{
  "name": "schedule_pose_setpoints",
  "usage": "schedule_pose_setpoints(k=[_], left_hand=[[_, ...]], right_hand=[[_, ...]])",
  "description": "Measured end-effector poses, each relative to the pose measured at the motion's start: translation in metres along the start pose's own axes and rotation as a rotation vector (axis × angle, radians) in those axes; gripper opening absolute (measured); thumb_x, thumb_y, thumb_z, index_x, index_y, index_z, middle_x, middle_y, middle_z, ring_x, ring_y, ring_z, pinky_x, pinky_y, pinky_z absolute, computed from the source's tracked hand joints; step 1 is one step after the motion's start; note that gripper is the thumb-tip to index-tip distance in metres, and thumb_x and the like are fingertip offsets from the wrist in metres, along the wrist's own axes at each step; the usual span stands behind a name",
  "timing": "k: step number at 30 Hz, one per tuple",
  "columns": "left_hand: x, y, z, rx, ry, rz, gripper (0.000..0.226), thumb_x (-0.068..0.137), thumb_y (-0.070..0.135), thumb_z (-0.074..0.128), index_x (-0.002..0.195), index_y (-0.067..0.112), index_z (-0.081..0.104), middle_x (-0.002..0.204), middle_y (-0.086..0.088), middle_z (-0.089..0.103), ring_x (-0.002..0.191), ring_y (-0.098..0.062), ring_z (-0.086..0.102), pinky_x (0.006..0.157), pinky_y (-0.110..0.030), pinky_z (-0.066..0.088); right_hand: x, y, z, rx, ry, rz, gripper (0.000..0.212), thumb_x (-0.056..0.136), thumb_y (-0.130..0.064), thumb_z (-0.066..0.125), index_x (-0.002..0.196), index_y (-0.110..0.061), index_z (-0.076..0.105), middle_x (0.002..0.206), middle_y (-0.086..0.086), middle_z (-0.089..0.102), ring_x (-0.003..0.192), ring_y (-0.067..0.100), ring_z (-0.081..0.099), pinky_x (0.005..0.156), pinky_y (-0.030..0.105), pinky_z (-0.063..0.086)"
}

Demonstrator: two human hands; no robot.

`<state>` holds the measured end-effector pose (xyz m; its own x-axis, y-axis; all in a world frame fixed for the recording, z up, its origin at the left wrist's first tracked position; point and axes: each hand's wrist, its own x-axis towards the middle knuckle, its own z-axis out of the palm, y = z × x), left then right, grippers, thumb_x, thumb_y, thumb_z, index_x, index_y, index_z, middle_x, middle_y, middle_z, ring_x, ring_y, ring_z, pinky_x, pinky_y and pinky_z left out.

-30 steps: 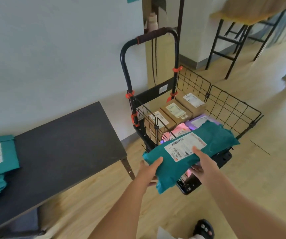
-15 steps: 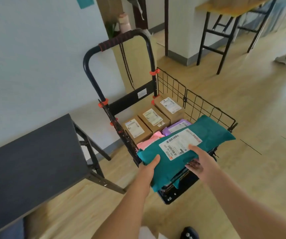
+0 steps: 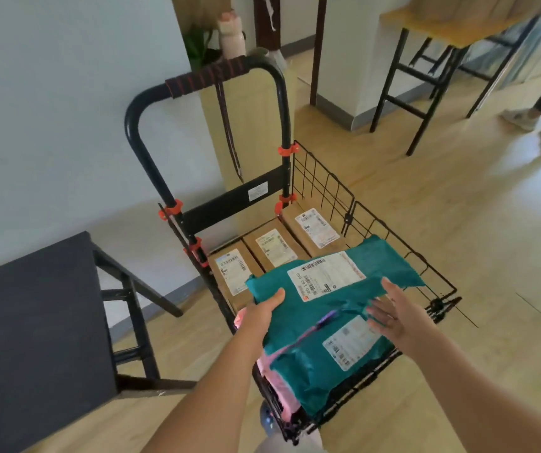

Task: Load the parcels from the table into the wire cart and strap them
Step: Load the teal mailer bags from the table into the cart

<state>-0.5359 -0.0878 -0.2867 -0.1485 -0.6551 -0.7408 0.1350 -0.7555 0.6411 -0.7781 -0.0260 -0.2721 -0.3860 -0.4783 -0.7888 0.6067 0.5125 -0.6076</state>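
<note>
I see the teal plastic mailer parcel (image 3: 334, 282) has come down onto the stack inside the black wire cart (image 3: 230, 204); left hand (image 3: 262, 313) still grips its edge; right hand (image 3: 393, 313) has released, fingers spread (loaded, I judge; strapping remains).

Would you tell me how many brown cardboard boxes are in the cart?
3, in a row at the far end: left box, middle box, right box. Teal mailers may hide more.

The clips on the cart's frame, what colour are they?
Orange-red clips, clearest in the head view.
</note>
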Motion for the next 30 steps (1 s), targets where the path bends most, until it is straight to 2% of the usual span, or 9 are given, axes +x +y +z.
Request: schedule_pose_setpoints(k=[3,7,11,15,17,20,23,27,30], left_hand=[[0.023,0.011,-0.004,-0.004,0.04,-0.028,0.039,0.084,0.024,0.076,0.119,0.011,0.065,0.109,-0.013,0.073,0.1,-0.035,0.069,0.094,-0.053,0.053],[0.043,0.004,-0.01,-0.025,0.112,-0.075,0.028,0.084,0.019,0.076,0.109,0.013,0.065,0.11,-0.016,0.071,0.1,-0.036,0.068,0.093,-0.054,0.053],[0.056,-0.005,-0.009,-0.051,0.195,-0.079,0.023,0.086,0.015,0.074,0.106,0.01,0.064,0.112,-0.019,0.07,0.1,-0.039,0.068,0.091,-0.055,0.053],[0.064,-0.019,-0.011,-0.088,0.24,-0.095,0.033,0.088,0.014,0.072,0.117,0.011,0.056,0.113,-0.014,0.068,0.095,-0.033,0.068,0.081,-0.048,0.057],[0.067,-0.028,-0.011,-0.107,0.257,-0.147,0.032,0.088,0.018,0.072,0.114,0.016,0.054,0.111,-0.01,0.068,0.091,-0.029,0.068,0.075,-0.043,0.057],[0.075,-0.041,-0.008,-0.152,0.261,-0.213,0.04,0.088,0.021,0.072,0.124,0.013,0.054,0.116,-0.012,0.068,0.1,-0.033,0.068,0.088,-0.051,0.055],[0.087,-0.052,-0.003,-0.149,0.295,-0.207,0.041,0.09,0.024,0.07,0.125,0.015,0.053,0.117,-0.007,0.067,0.096,-0.025,0.068,0.075,-0.038,0.058],[0.105,-0.066,-0.001,0.082,0.425,-0.163,0.048,0.091,0.025,0.068,0.134,0.018,0.047,0.123,-0.002,0.061,0.093,-0.014,0.061,0.073,-0.024,0.05],[0.11,-0.076,0.002,0.53,0.591,-0.121,0.078,0.086,0.023,0.072,0.148,0.025,0.025,0.143,-0.01,0.039,0.122,-0.027,0.048,0.096,-0.04,0.048]], right_hand=[[0.022,-0.013,0.01,-0.079,0.014,0.046,0.035,0.086,-0.038,0.072,0.105,-0.011,0.059,0.117,0.014,0.064,0.109,0.03,0.063,0.098,0.047,0.051],[0.042,0.002,0.022,-0.258,0.083,0.084,0.045,0.091,-0.036,0.067,0.131,-0.016,0.055,0.119,0.015,0.062,0.109,0.031,0.063,0.093,0.047,0.054],[0.058,0.013,0.033,-0.702,0.169,-0.088,0.059,0.093,-0.033,0.064,0.146,-0.022,0.04,0.12,0.006,0.061,0.088,0.025,0.067,0.083,0.051,0.058],[0.072,0.014,0.042,-1.104,0.168,-0.297,0.061,0.091,-0.036,0.06,0.145,-0.03,0.031,0.13,0.004,0.053,0.097,0.026,0.063,0.082,0.053,0.056],[0.079,0.015,0.044,-1.32,0.103,-0.403,0.063,0.092,-0.036,0.057,0.148,-0.036,0.027,0.14,0.0,0.042,0.108,0.024,0.058,0.08,0.051,0.057],[0.094,0.016,0.049,-1.721,-0.103,-0.534,0.068,0.094,-0.041,0.054,0.152,-0.043,0.018,0.16,-0.004,0.017,0.143,0.023,0.03,0.104,0.056,0.045],[0.111,0.022,0.055,-2.005,-0.323,-0.501,0.064,0.096,-0.043,0.052,0.15,-0.05,0.018,0.164,-0.007,-0.004,0.152,0.023,0.002,0.113,0.057,0.029],[0.128,0.028,0.057,-2.182,-0.486,-0.429,0.064,0.099,-0.04,0.049,0.149,-0.054,0.011,0.164,-0.01,-0.01,0.152,0.026,-0.002,0.11,0.054,0.034],[0.136,0.029,0.06,-2.264,-0.547,-0.434,0.064,0.099,-0.035,0.046,0.151,-0.05,0.011,0.164,-0.004,-0.006,0.151,0.03,0.007,0.106,0.05,0.042]])
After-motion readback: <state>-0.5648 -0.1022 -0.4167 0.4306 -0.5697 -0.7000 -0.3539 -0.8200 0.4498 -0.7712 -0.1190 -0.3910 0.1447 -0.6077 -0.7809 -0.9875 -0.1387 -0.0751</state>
